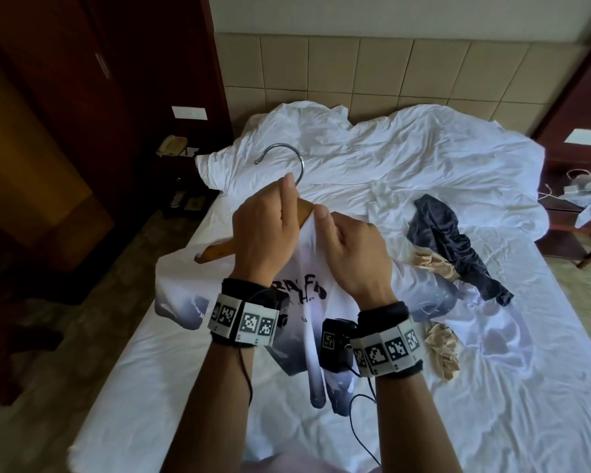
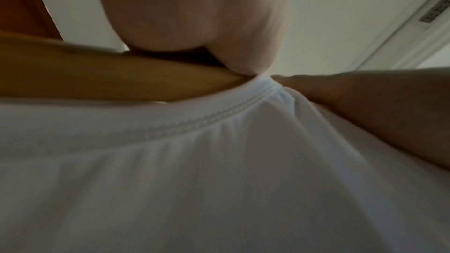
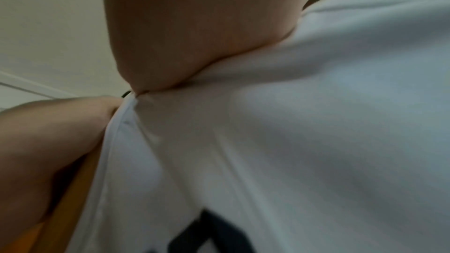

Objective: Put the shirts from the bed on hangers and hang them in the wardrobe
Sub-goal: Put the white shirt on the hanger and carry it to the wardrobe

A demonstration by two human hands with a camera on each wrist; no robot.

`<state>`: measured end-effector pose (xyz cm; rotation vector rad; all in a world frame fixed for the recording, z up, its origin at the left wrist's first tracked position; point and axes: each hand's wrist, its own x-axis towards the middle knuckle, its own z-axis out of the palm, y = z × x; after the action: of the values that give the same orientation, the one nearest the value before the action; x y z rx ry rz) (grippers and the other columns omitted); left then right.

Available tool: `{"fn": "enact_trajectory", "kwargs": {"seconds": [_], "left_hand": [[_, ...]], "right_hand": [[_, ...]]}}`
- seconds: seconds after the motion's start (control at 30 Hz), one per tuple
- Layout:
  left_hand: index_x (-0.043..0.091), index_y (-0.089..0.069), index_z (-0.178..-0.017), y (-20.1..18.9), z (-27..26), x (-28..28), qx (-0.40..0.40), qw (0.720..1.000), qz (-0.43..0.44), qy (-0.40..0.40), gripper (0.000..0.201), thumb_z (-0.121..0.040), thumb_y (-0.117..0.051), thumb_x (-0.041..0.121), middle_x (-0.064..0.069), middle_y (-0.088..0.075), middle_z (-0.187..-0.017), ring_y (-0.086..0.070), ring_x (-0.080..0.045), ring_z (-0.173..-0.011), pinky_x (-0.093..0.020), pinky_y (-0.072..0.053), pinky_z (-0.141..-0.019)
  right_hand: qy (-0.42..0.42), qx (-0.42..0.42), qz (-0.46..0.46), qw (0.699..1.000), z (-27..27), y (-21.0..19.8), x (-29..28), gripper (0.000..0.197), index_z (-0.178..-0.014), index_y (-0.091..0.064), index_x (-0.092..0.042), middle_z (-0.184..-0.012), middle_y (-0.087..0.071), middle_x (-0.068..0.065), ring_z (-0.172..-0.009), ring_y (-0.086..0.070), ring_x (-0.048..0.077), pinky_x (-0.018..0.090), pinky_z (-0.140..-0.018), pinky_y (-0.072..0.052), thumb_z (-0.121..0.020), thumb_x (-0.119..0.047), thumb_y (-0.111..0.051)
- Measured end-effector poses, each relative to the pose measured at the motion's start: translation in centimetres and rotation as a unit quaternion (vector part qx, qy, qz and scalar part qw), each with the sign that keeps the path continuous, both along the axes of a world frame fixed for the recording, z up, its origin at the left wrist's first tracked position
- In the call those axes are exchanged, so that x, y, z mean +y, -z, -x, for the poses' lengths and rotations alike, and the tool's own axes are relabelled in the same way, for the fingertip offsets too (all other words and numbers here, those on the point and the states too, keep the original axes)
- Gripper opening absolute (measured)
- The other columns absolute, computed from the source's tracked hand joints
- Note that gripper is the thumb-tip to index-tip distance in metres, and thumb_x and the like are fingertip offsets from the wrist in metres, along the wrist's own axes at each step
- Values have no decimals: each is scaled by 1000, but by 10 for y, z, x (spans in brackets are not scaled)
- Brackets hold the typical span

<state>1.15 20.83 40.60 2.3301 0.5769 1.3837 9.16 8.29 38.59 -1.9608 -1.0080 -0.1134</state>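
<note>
With the left hand (image 1: 260, 230) gripping the wooden hanger (image 1: 215, 252), the right hand (image 1: 352, 254) pinching the white shirt (image 1: 307, 291) collar should stretch it gently over the hanger's free shoulder.

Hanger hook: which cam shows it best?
Head view. The hanger's metal hook shows whole against the bedding, above the left hand. Both wrist views show only the wooden bar beside the white shirt; no hook.

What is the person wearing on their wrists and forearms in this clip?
Both forearms are bare, with no sleeves. Each wrist carries a black band ringed with white blocks printed with black square markers, on the left hand and right hand alike. Small black camera units sit beneath, trailing thin black cables.
</note>
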Motion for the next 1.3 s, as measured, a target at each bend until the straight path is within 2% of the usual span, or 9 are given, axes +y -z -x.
{"fn": "enact_trajectory", "kwargs": {"seconds": [0.17, 0.27, 0.37, 0.5, 0.73, 0.9, 1.0, 1.2, 1.3], "left_hand": [[5, -66, -76, 1, 8, 10, -68, 997, 22, -30, 53, -112, -32, 25, -9, -66, -66, -62, -26, -61, -25, -35, -60], [14, -55, -72, -2, 15, 23, -92, 994, 49, -38, 47, -113, -33, 23, 9, -47, -56, -47, -11, -50, -31, -32, -53], [9, -54, -70, -4, 24, 30, -118, 988, 90, -50, 52, -114, -33, 27, 8, -44, -52, -44, -14, -47, -38, -32, -48], [29, -47, -66, -11, 32, 32, -141, 981, 115, -64, 49, -113, -33, 27, 13, -40, -50, -40, -9, -45, -29, -30, -51], [-6, -62, -76, -10, 45, 41, -164, 974, 130, -86, 63, -111, -29, 35, -20, -55, -57, -50, -34, -51, -50, -42, -55], [-6, -62, -78, -15, 54, 45, -181, 971, 136, -75, 61, -111, -29, 33, -24, -58, -63, -54, -36, -58, -49, -44, -60], [-7, -62, -77, -16, 58, 47, -175, 972, 137, -76, 61, -112, -29, 32, -24, -56, -61, -52, -36, -56, -49, -42, -58], [-6, -63, -79, -14, 53, 46, -149, 978, 126, -73, 60, -113, -30, 31, -18, -56, -59, -53, -29, -55, -45, -42, -60], [3, -70, -86, -10, 47, 46, -135, 981, 119, -70, 56, -113, -30, 32, -6, -57, -58, -56, -18, -55, -37, -46, -58]], "right_hand": [[15, -30, -43, 998, -9, -4, -9, 59, -63, -49, -25, -57, -57, -8, -56, -54, 5, 33, -56, -30, -114, -46, -31], [76, -69, -94, 990, -25, -6, -22, 59, -83, -72, -16, -78, -74, -4, -70, -68, 14, 35, -61, -47, -113, -47, -32], [133, -68, -29, 988, -35, -4, -27, 66, -76, -67, -11, -70, -69, 4, -65, -64, 27, 42, -58, -48, -110, -55, -32], [121, -47, -20, 991, -41, 12, -32, 72, -68, -68, -7, -59, -63, 3, -56, -60, 24, 39, -52, -41, -111, -53, -33], [102, 3, -103, 990, -48, 35, -43, 67, -90, -79, -13, -78, -72, 2, -74, -68, 23, 35, -64, -48, -114, -42, -24], [177, 70, -121, 974, -44, 34, -52, 68, -62, -57, -22, -59, -58, 4, -62, -57, 31, 40, -60, -39, -113, -42, -18], [205, 115, -122, 964, -43, 33, -57, 73, -71, -62, 1, -59, -55, 2, -63, -53, 33, 42, -62, -29, -117, -38, -20], [232, 183, -98, 950, -53, 40, -60, 73, -75, -65, -15, -73, -62, 6, -79, -56, 29, 37, -74, -37, -115, -47, -13], [198, 184, -107, 957, -62, 44, -58, 80, -65, -60, -11, -66, -63, 5, -64, -57, 15, 33, -64, -42, -114, -51, -12]]}}
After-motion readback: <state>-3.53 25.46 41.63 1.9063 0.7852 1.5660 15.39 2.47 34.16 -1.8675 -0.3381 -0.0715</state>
